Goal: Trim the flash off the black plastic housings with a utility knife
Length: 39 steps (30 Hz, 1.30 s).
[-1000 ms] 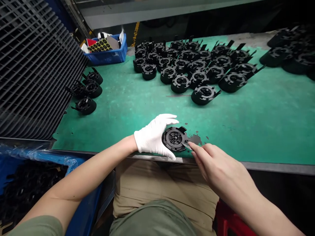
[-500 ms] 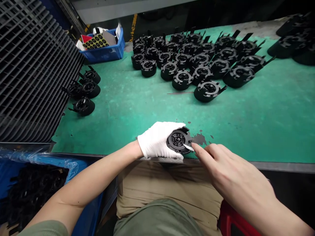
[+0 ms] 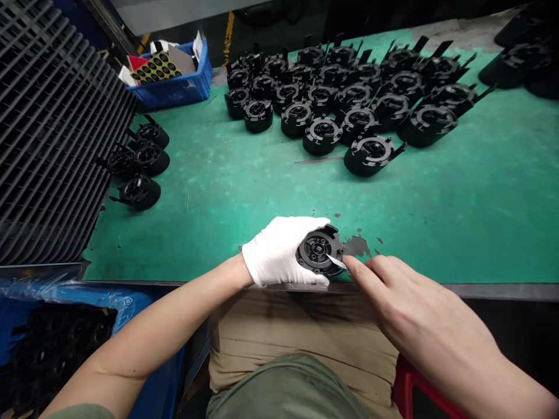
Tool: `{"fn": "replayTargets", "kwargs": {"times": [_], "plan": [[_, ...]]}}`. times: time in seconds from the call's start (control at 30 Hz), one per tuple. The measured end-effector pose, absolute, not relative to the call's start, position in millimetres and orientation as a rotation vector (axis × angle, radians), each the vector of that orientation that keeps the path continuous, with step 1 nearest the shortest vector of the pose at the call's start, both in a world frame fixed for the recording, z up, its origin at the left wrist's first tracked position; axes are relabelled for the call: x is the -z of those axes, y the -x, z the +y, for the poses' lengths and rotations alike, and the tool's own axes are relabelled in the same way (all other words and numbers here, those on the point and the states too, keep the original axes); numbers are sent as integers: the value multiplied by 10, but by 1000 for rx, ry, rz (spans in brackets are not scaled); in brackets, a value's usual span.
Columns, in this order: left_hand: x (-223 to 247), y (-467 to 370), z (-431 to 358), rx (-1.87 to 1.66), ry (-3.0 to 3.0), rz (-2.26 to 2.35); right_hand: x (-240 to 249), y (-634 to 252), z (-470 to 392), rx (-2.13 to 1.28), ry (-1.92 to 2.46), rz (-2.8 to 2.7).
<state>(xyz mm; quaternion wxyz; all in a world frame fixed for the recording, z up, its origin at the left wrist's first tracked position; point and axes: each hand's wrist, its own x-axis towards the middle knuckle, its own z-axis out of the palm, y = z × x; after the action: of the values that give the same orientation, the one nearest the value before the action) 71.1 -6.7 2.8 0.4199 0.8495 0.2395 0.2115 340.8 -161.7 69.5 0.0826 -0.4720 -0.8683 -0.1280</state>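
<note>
My left hand [image 3: 279, 251], in a white glove, is wrapped round the left side of a round black plastic part [image 3: 318, 249] at the table's front edge. The part's ringed inner face points up. From the right, my bare right hand [image 3: 384, 285] grips a small pointed blade [image 3: 336, 261] between thumb and fingers. The blade's tip lies over the lower right of the part's face; whether it touches cannot be made out. The blade's handle is hidden in my hand.
Many similar black parts [image 3: 322, 135] stand on the green table [image 3: 244, 174] at the back. Several more [image 3: 140, 192] stand at the left beside a dark grille [image 3: 52, 139]. A blue box [image 3: 174, 90] holds sticker sheets. A blue bin [image 3: 131, 302] with black parts is at the lower left.
The camera view has shifted slightly, moving the table's contents a little within the picture. Both hands keep nearly the same pose on the part and the blade.
</note>
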Motion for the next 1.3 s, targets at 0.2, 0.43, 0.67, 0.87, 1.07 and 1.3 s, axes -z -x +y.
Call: {"fn": "replayTargets", "kwargs": {"times": [0.2,0.43,0.67,0.87,1.07,1.3], "plan": [[-73,-737,-68,-532,-2119,586,-766,-3439,-1529,424,1345,-2676],[-92,-745,-88,-528,-2154,605,-800,-3430,-1564,476,1414,-2727],[-31,-735,-78,-591,-2224,608,-804,-3469,-1510,451,1455,-2838],[4,-739,-66,-585,-2206,580,-775,-3416,-1494,285,1582,-2748],[-42,-731,66,-491,-2188,514,-794,-3619,-1535,278,1486,-2609],[-134,-717,244,-384,-2204,445,-726,-3956,-1301,-124,1410,-2498]]}}
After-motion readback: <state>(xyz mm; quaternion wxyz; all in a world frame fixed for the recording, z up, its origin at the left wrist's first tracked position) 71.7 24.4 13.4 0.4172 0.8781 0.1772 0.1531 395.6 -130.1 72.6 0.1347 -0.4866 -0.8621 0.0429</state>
